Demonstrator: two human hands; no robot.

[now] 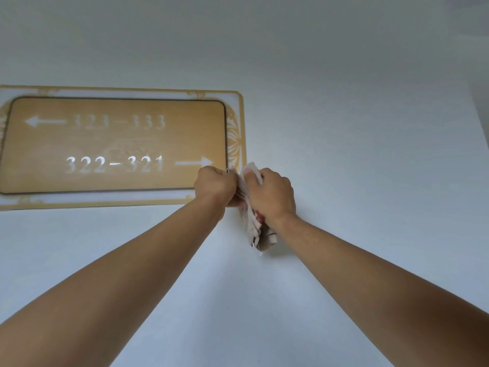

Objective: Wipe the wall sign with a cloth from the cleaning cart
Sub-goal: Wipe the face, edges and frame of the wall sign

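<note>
A gold wall sign (113, 144) with white room numbers and arrows hangs on the pale wall at the left. Its white border has gold trim. Both my arms reach up toward its lower right corner. My left hand (215, 185) is a fist gripping the edge of a crumpled white cloth (254, 223). My right hand (272, 197) also grips the cloth, which bunches between the hands and hangs down below them. The hands cover the sign's lower right corner.
The plain pale wall (344, 115) fills the view around and right of the sign. A wall corner or edge (480, 123) shows at the far right. The cleaning cart is not in view.
</note>
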